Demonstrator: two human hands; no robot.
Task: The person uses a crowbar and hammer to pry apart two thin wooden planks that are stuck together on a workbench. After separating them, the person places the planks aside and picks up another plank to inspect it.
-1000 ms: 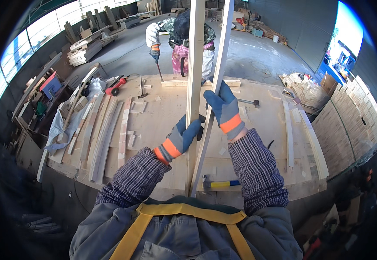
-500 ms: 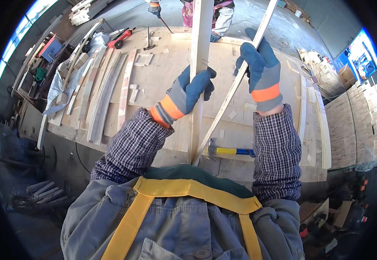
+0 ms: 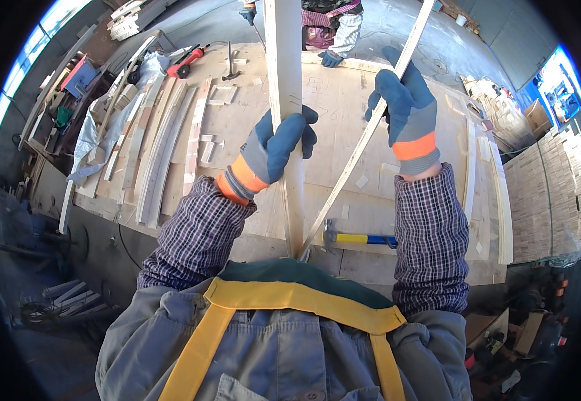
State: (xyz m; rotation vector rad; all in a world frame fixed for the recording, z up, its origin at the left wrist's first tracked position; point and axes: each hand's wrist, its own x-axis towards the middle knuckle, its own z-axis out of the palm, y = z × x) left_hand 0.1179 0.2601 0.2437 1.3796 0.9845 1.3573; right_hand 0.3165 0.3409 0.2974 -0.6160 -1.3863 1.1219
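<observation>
My left hand [image 3: 278, 148], in a blue and grey work glove with an orange cuff, is closed around a wide wooden board [image 3: 285, 73] that runs up past the top of the view. A thinner wooden strip [image 3: 352, 166] slants up to the right, gripped by my right hand [image 3: 407, 107] in a matching glove. The lower ends of board and strip come together close to my apron. On the worktable [image 3: 237, 180], a claw hammer [image 3: 357, 238] with a yellow and blue handle lies below the strip.
Across the table a co-worker's gloved hand [image 3: 331, 59] rests by a wooden batten [image 3: 354, 63]. At left lie several long wooden strips [image 3: 167, 154], a second hammer [image 3: 230, 63] and a red power tool [image 3: 185, 63]. Stacked timber [image 3: 551, 194] stands at right.
My left hand and the board have swung left, widening the gap from the strip. My right hand has shifted slightly right and down. The co-worker's hands have moved a little.
</observation>
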